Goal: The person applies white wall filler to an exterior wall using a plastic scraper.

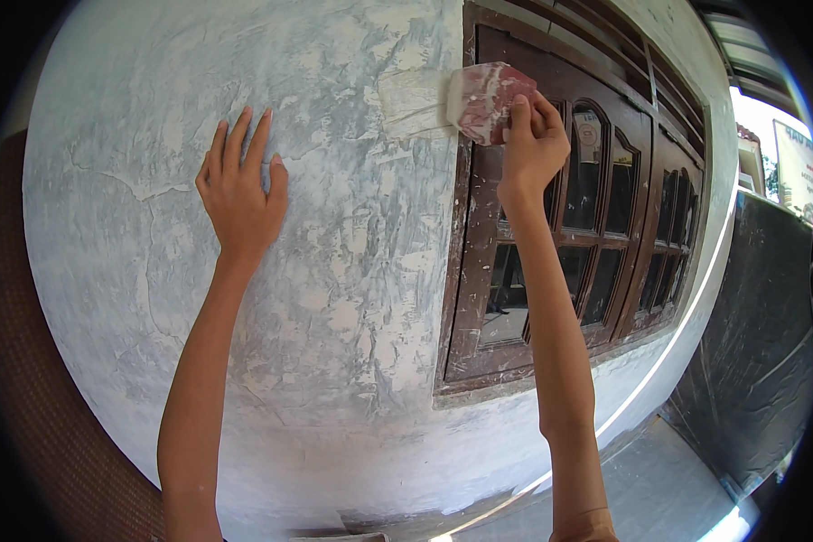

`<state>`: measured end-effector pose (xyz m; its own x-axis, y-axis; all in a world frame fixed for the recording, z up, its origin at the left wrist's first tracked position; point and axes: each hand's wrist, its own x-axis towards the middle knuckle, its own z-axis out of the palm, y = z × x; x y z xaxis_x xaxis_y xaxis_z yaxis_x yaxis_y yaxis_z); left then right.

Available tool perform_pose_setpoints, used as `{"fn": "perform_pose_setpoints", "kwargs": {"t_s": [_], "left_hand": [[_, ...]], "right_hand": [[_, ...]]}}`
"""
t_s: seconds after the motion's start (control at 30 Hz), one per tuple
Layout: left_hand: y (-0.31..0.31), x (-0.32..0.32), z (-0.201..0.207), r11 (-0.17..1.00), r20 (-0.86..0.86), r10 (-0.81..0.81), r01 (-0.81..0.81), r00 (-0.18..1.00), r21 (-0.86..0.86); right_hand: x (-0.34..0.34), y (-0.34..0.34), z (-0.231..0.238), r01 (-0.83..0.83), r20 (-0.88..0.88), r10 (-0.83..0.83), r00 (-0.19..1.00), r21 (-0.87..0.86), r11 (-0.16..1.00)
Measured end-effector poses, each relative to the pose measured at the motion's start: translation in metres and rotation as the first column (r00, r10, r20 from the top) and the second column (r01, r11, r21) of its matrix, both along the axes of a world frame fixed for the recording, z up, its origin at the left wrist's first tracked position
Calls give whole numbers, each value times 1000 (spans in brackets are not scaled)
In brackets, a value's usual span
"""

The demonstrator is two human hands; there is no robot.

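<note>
My left hand (242, 185) rests against the patchy grey-white wall (334, 253) with its fingers spread, holding nothing. Between the thumb and fingers of my right hand (537, 149) is a red putty scraper (499, 101), its flat face smeared with white putty. The scraper is by the upper left corner of the brown wooden window frame (470, 45), where the frame meets the wall. A pale putty patch (415, 104) lies on the wall just left of the scraper's edge. Whether that edge touches the wall I cannot tell.
Paned brown window shutters (596, 190) fill the right side, spotted with white. Farther right hangs a dark sheet (750, 334), below a sign (797, 172). A brown textured surface (54, 388) borders the wall at left. Grey floor (650, 479) shows at the lower right.
</note>
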<state>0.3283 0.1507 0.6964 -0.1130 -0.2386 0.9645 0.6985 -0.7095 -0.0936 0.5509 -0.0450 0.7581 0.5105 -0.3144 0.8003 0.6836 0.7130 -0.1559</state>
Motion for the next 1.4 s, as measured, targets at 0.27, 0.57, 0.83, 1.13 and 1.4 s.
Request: {"fn": "perform_pose_setpoints", "kwargs": {"t_s": [0.27,0.57,0.83,1.13,1.4], "left_hand": [[1,-2,0,1000,6,-13,13,1000,-5],[4,-3,-1,999,-1,-49,49,999,-21],[1,-4,0,999,2,-36,36,999,-4],[4,-2,-1,999,14,-38,38,999,-11],[4,-1,0,999,13,-41,41,999,14]], "right_hand": [[22,0,6,98,-216,-66,974,141,985],[4,14,11,269,105,-256,961,-131,954],[-22,7,4,78,210,-29,977,-231,970],[32,-17,-16,74,-85,-81,993,-79,994],[-5,18,-22,33,127,-2,992,-244,969]]}}
